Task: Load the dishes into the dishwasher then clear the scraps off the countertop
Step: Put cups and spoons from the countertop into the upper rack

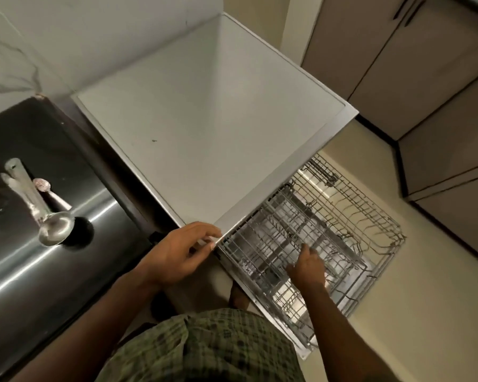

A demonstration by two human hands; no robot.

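The dishwasher (282,175) stands under a white top, with its door down and two wire racks pulled out. My right hand (307,267) reaches into the upper rack (260,244), fingers down among the wires; whether it holds anything is hidden. The lower rack (370,210) sticks out further and looks bare. My left hand (177,255) rests on the front corner of the white top, fingers loosely bent on its edge. A steel ladle (43,216) and a spoon (49,190) with pink residue lie on the dark steel counter at the left.
The white appliance top (204,111) fills the middle. Beige floor (425,299) spreads to the right, bounded by grey-brown cabinets (425,78). A marble wall (25,51) backs the counter. My checked green shirt (204,351) is at the bottom.
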